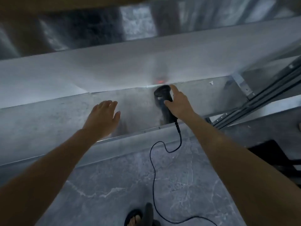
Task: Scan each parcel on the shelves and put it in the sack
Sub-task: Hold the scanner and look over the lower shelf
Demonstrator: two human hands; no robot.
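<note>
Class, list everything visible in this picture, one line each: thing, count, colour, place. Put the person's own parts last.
scanner: one, black, above the shelves, in the right hand
cable: one, black, from scanner down to floor
glow: one, red, on shelves beyond scanner
shelves: at least two, grey metal, across the picture
floor: one, grey marbled, below
dark object: one, black, floor at right
sandal: one, dark, bottom edge
left hand: one, open, over the shelves
right hand: one, gripping the scanner
</note>
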